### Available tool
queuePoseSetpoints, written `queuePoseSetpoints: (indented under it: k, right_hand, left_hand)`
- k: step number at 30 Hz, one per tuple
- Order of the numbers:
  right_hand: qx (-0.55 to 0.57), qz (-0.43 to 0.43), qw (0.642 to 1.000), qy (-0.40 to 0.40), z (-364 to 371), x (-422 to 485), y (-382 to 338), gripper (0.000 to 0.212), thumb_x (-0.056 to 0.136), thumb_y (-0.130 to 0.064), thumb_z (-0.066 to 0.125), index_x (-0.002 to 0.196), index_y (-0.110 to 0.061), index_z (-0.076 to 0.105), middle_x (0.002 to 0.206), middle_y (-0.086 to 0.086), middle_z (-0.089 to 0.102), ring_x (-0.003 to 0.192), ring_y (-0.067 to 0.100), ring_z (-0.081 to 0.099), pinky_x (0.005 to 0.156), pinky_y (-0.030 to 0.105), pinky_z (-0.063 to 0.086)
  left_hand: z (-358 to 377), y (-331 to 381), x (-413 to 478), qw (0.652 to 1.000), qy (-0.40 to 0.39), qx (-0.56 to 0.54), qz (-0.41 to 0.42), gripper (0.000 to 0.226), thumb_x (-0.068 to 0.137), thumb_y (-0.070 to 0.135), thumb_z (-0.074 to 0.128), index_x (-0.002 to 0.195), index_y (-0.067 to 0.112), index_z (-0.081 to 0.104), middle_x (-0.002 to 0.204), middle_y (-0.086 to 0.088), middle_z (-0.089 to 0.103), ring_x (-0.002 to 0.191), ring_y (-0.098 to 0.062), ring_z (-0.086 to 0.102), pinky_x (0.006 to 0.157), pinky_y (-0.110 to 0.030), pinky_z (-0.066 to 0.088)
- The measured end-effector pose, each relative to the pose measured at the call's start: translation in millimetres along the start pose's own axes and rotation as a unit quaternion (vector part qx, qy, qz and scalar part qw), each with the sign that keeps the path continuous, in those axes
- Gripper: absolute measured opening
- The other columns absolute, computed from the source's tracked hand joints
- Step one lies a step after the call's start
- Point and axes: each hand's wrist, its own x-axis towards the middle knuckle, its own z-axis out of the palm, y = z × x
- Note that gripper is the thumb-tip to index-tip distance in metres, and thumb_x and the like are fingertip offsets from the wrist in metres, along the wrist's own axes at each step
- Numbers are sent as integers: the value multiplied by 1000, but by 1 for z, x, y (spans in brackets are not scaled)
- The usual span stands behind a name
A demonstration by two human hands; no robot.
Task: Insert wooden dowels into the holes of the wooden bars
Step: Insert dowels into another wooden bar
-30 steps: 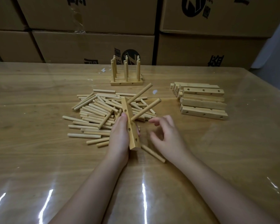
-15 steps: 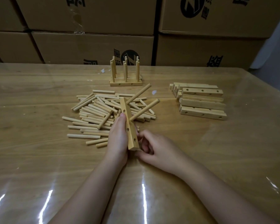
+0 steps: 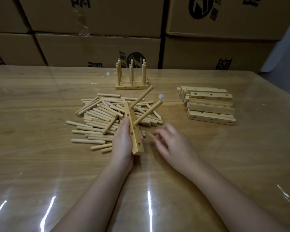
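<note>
**Right hand off the bench with a dowel; bar held in the left**

Change noted: half a second ago the right hand (image 3: 171, 145) lay low against the near end of the bar (image 3: 134, 131). It has since come away and now stands just right of the bar, clear of it. The dowel that lay on the bench (image 3: 40, 164) beside that end a second ago has gone from that spot. The left hand (image 3: 122, 141) and the bar have kept their place.

Both forearms enter from the near edge, at mid-width.

Left hand: wrapped round the bar from its left side, thumb along the upper face. The bar runs lengthways away from the near edge, its far end raised over the pile.

Right hand: fingers curled round a dowel (image 3: 151, 135). Only a short, blurred end shows between the fingertips, pointing toward the bar.

Two dowels (image 3: 148, 112) are seated in the bar's far holes and slant up toward the far right corner. The nearer holes are open.

Mid-bench, under and left of the bar: a heap of loose dowels (image 3: 100, 118) lying flat.

Toward the right edge: a stack of bars (image 3: 211, 107), holes showing on their sides.

Toward the far edge, at mid-width: a finished assembly (image 3: 131, 78), dowels upright in their bars.

Beyond the far edge: stacked cardboard boxes (image 3: 97, 46).
</note>
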Motion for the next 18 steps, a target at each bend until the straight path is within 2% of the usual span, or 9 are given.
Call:
queuePoseSetpoints:
  k: [2, 5, 7, 9, 11, 12, 15, 17, 18]
  right_hand:
    - [63, 44, 995, 66, -2, 0, 0, 23, 90, -24, 52, 110, -14, 57, 98, -8, 49, 78, 1, 49, 66, 15, 44]
    - [147, 101, 975, 135, -2, -1, 2, 14, 85, -23, 56, 97, -20, 49, 82, -11, 49, 68, -1, 49, 58, 11, 40]
    - [174, 131, 968, 125, -1, 0, 4, 16, 83, -20, 58, 86, -27, 44, 71, -11, 49, 62, -1, 49, 52, 12, 38]
    - [151, 149, 973, 92, 1, -1, 7, 20, 83, -19, 57, 79, -30, 41, 65, -9, 48, 56, 2, 47, 48, 16, 38]
    - [118, 155, 979, 62, 1, -1, 8, 12, 84, -20, 55, 85, -25, 45, 67, -8, 49, 59, 5, 49, 55, 31, 46]
    - [110, 153, 981, 48, 1, 0, 8, 10, 85, -20, 53, 93, -24, 48, 69, -9, 50, 61, 7, 51, 57, 33, 47]
    - [82, 125, 988, 31, 5, 0, 10, 22, 91, -16, 43, 109, -20, 55, 68, -15, 48, 59, 4, 48, 53, 24, 35]
    - [112, 134, 983, 50, 4, 0, 11, 24, 94, -16, 41, 106, -18, 60, 62, -18, 47, 56, 1, 45, 50, 15, 27]
    - [145, 133, 978, 64, 3, 0, 11, 22, 95, -18, 41, 102, -17, 62, 59, -18, 49, 55, 0, 46, 48, 15, 28]
  left_hand:
    - [1, 1, -1, 1000, -2, -9, -7, 35, 102, 31, 37, 91, 4, 57, 47, 0, 55, 40, -8, 50, 40, -15, 40]
    - [0, 2, -1, 1000, 1, -15, -16, 35, 101, 32, 38, 95, 4, 58, 48, 0, 55, 40, -8, 51, 40, -15, 40]
    - [0, 2, -1, 1000, 1, -17, -13, 35, 101, 32, 37, 96, 4, 58, 48, -1, 55, 40, -8, 50, 40, -16, 40]
    - [1, 2, -1, 1000, 1, -21, -11, 34, 101, 31, 37, 96, 4, 58, 48, -1, 54, 40, -8, 50, 40, -16, 40]
    - [1, 2, -1, 1000, 2, -28, -11, 33, 101, 31, 37, 95, 5, 58, 48, -1, 54, 40, -9, 50, 40, -16, 40]
    - [1, 1, -1, 1000, 1, -29, -10, 33, 101, 31, 37, 96, 5, 58, 48, -1, 54, 40, -9, 50, 40, -16, 40]
    - [0, 0, 0, 1000, 0, -25, -9, 34, 102, 31, 37, 97, 5, 58, 48, -1, 54, 41, -9, 50, 41, -16, 41]
    - [0, -1, 0, 1000, 3, -23, -10, 35, 101, 32, 37, 97, 4, 58, 48, -1, 54, 41, -9, 50, 41, -17, 41]
    - [-1, -1, 1, 1000, 6, -20, -11, 36, 101, 33, 37, 95, 4, 58, 48, -1, 54, 41, -9, 50, 40, -17, 40]
